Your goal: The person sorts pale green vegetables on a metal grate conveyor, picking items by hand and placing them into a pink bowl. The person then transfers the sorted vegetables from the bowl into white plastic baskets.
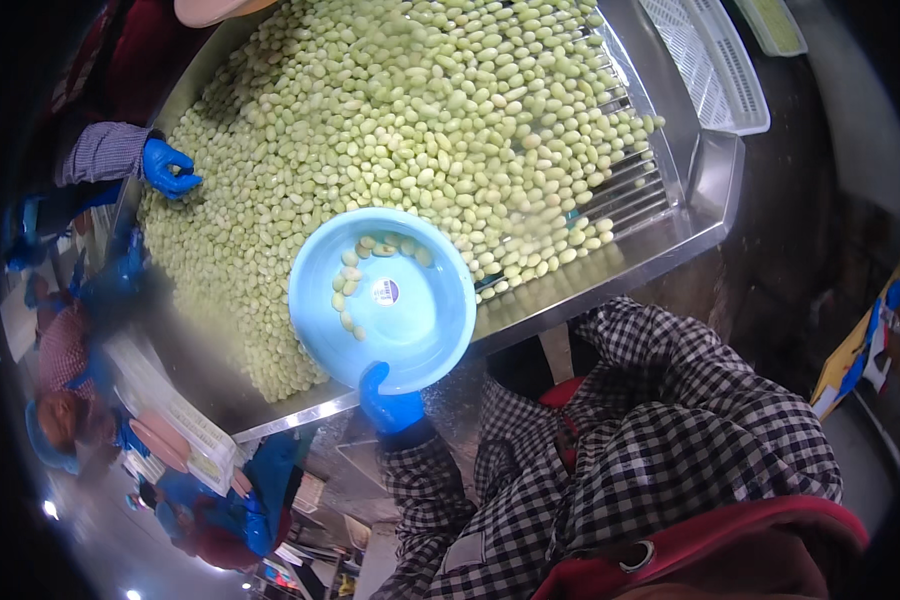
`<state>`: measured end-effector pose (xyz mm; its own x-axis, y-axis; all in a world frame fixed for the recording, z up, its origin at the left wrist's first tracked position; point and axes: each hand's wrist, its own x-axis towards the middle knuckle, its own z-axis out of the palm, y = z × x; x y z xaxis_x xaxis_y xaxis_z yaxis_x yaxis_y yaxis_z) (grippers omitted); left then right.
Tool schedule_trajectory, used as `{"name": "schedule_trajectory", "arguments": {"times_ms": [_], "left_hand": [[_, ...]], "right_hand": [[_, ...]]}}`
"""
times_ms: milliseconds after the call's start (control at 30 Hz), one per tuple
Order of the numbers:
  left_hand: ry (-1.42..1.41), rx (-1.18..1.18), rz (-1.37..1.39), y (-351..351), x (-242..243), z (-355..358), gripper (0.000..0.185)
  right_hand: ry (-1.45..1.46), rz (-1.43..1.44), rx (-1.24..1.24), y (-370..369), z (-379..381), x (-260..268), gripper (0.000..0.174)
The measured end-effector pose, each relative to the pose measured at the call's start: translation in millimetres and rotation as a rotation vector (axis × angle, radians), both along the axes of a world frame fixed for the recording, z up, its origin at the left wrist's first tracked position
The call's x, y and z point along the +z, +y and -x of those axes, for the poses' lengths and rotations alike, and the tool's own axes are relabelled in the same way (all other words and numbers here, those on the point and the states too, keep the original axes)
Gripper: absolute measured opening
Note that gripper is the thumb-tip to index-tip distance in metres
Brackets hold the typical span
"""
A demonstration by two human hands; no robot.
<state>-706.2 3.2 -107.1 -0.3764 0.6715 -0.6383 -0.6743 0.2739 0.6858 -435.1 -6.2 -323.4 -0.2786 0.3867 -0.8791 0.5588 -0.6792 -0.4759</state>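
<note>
My left hand (391,403), in a blue glove, grips the near rim of a light blue plastic basin (420,322), with the thumb inside the rim. Several green oval fruits (351,274) lie along the basin's left and far inner wall, and a round sticker (385,292) marks its bottom. The basin is above the near edge of a metal sorting table; a thick layer of similar fruits (390,135) spreads over that table. My right hand is out of view; its checked sleeve (645,330) reaches down beside the table's near edge.
Metal bars (630,199) show at the table's right, inside a raised steel rim (592,289). White plastic baskets (727,82) stand beyond it. Across the table is another person's gloved hand (169,169), close to the fruits. More people (67,360) work at left, near a white crate (187,427).
</note>
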Motion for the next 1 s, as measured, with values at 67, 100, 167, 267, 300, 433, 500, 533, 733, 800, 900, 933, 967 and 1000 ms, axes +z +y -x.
{"name": "schedule_trajectory", "arguments": {"times_ms": [67,100,167,267,300,433,500,533,733,800,900,933,967,1000], "left_hand": [[0.247,-0.111,-0.071,-12,-16,13,0.029],[0.322,-0.140,-0.114,-17,-23,18,0.030],[0.274,-0.117,-0.202,-26,-34,32,0.035],[0.276,-0.139,-0.074,-22,-39,41,0.028],[-0.052,-0.071,-0.038,-6,-25,40,0.030],[-0.189,-0.028,0.039,19,-10,11,0.061],[-0.180,-0.060,0.026,18,-23,12,0.062],[-0.162,-0.063,0.035,17,-24,7,0.062],[-0.150,-0.032,0.082,20,-26,-14,0.052],[-0.136,-0.030,0.093,19,-35,-20,0.052],[-0.196,-0.063,0.146,23,-35,-24,0.059],[-0.205,-0.048,0.130,25,-30,-24,0.056],[-0.210,-0.031,0.109,28,-23,-24,0.054],[-0.218,-0.016,0.084,31,-20,-24,0.051]], "right_hand": [[0.104,-0.119,0.213,-10,6,18,0.032],[0.226,-0.188,0.327,-17,4,39,0.033],[0.544,-0.198,0.350,-2,-6,126,0.036],[0.403,-0.375,0.107,94,-26,232,0.026],[0.314,-0.588,-0.115,118,-38,212,0.026],[-0.552,-1.067,0.402,222,-44,168,0.028],[-0.570,-0.904,0.441,238,-32,167,0.025],[-0.575,-0.815,0.471,242,-30,167,0.023],[-0.361,-0.772,0.182,258,-28,174,0.025],[0.017,-0.603,-0.010,247,-14,214,0.026],[0.138,-0.574,0.036,220,-22,234,0.028],[-0.050,-0.700,0.228,217,-42,219,0.028],[-0.237,-0.824,0.422,217,-52,205,0.028],[-0.302,-0.858,0.506,206,-49,198,0.027]]}}
